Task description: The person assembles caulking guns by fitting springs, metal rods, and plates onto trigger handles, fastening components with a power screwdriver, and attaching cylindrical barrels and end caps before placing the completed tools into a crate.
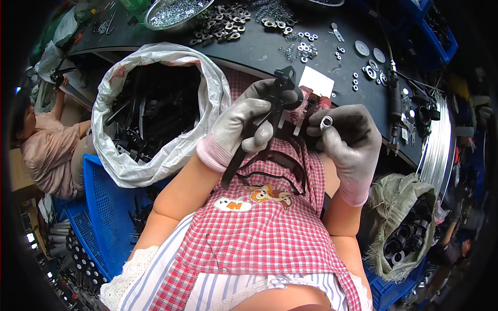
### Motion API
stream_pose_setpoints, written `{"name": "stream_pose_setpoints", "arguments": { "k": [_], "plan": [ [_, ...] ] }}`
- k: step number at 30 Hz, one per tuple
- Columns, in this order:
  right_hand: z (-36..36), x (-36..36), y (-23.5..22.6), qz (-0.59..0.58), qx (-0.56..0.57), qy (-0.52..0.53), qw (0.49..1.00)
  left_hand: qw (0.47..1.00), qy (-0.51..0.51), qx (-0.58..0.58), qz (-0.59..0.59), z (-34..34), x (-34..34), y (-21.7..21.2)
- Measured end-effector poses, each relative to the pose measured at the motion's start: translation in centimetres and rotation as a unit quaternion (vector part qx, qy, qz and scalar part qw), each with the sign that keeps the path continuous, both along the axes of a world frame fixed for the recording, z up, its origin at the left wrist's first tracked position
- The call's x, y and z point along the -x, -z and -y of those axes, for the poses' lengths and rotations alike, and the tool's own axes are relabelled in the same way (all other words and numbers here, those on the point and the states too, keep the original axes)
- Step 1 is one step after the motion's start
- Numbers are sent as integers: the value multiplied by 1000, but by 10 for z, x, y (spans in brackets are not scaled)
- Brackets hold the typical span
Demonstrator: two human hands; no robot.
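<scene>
My left hand point(241, 122), in a grey-coated glove with a pink cuff, is wrapped round a long black bar-shaped part point(233, 167) with a knobbed head at its upper end. The part slants over my lap. To its right, my right hand point(355, 142), gloved alike, pinches a small shiny metal ring point(326, 123) between thumb and finger. The ring is apart from the black part. Between the hands, at the table edge, sits a fixture wrapped in worn red material point(302, 106), partly hidden by my left hand. A white card point(317, 81) lies just behind it.
A white woven bag point(106, 109) of black parts stands left, by a blue crate point(109, 223). On the dark table point(249, 49) lie a metal bowl point(150, 19), springs, nuts and washers. Right are a power driver point(396, 101), metal rods point(438, 140) and a sack point(381, 202). Another person point(49, 142) sits left.
</scene>
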State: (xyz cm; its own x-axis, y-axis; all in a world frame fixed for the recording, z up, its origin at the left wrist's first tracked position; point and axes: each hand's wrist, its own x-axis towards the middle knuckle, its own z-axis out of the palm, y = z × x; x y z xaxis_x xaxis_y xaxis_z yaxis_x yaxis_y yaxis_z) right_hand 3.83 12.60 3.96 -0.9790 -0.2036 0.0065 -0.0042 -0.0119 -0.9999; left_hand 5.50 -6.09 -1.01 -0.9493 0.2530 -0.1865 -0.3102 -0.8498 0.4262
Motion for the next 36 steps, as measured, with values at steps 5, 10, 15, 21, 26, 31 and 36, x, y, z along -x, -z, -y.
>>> {"name": "stream_pose_setpoints", "arguments": {
  "k": [5, 10, 15, 21, 26, 31, 36],
  "plan": [
    [-4, 5, 17, -19, 67, -16, 997, 987, 41, 148, -42, -9, -6, -27],
    [7, 4, 3, -82, 118, 33, 989, 939, 10, 315, -137, -21, 3, -45],
    [8, 6, 5, -163, 19, 74, 984, 835, -116, 479, -246, -35, 8, -35],
    [5, 11, 5, -12, 98, 62, 993, 716, -152, 584, -350, -34, 20, -28],
    [6, 14, 13, -1, 136, 60, 989, 730, -152, 580, -327, -39, 24, -26],
    [2, 17, 20, 44, 178, 17, 983, 698, -169, 611, -334, -37, 28, -22],
    [-28, 32, 28, 18, 47, -123, 991, 753, -97, 591, -273, -36, 29, -12]
  ]
}}
